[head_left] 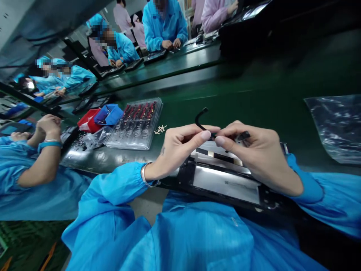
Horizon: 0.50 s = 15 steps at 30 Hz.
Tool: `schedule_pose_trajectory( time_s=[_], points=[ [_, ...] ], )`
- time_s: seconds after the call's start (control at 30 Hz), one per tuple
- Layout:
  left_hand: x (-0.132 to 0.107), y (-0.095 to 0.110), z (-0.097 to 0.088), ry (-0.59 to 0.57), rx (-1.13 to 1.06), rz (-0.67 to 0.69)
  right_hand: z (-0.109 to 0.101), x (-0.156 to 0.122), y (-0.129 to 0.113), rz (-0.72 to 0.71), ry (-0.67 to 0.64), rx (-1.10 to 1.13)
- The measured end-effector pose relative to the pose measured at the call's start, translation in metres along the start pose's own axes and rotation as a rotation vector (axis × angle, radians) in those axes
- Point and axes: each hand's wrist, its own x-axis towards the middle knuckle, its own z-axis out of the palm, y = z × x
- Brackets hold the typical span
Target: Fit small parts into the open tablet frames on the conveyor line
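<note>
My left hand [180,145] and my right hand [259,150] meet over an opened black device [225,184] lying at the table's near edge. Both pinch a thin black flex cable [200,119] that curves up between the fingertips. My left thumb and forefinger are pressed together on it. My right fingers are curled on its other end, where a small dark flat part shows. The device shows a grey metal plate and black frame under my hands. Blue sleeves cover both my arms.
A clear plastic tray [137,124] of small red and black parts lies to the left, with red and blue bins [101,116] beside it. A clear plastic bag [335,128] lies at the right. A co-worker's arm [42,158] rests at the left; several people work across the green belt [254,94].
</note>
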Motion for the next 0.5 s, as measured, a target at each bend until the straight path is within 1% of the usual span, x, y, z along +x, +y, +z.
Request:
schedule_pose_trajectory(
  time_s=[0.03, 0.1, 0.17, 0.2, 0.27, 0.33, 0.4, 0.5],
  points=[
    [-0.001, -0.003, -0.001, -0.027, 0.009, 0.008, -0.003, -0.001, -0.001, -0.012, 0.016, -0.016],
    [-0.004, -0.012, -0.006, -0.12, 0.047, 0.0, -0.013, -0.001, -0.002, -0.022, 0.015, -0.081],
    [-0.004, -0.022, -0.012, -0.218, 0.122, -0.025, -0.028, -0.001, -0.002, -0.022, -0.009, -0.195],
    [-0.004, -0.027, -0.016, -0.249, 0.169, -0.029, -0.036, -0.002, -0.001, -0.016, -0.033, -0.27],
    [0.0, -0.035, -0.021, -0.28, 0.257, -0.01, -0.053, -0.004, 0.004, -0.002, -0.102, -0.409],
    [0.006, -0.041, -0.023, -0.293, 0.323, 0.033, -0.067, -0.007, 0.011, 0.046, -0.186, -0.492],
    [0.013, -0.045, -0.022, -0.311, 0.356, 0.068, -0.078, -0.01, 0.019, 0.119, -0.259, -0.514],
    [0.023, -0.049, -0.015, -0.364, 0.345, 0.113, -0.088, -0.013, 0.029, 0.214, -0.33, -0.538]
  ],
)
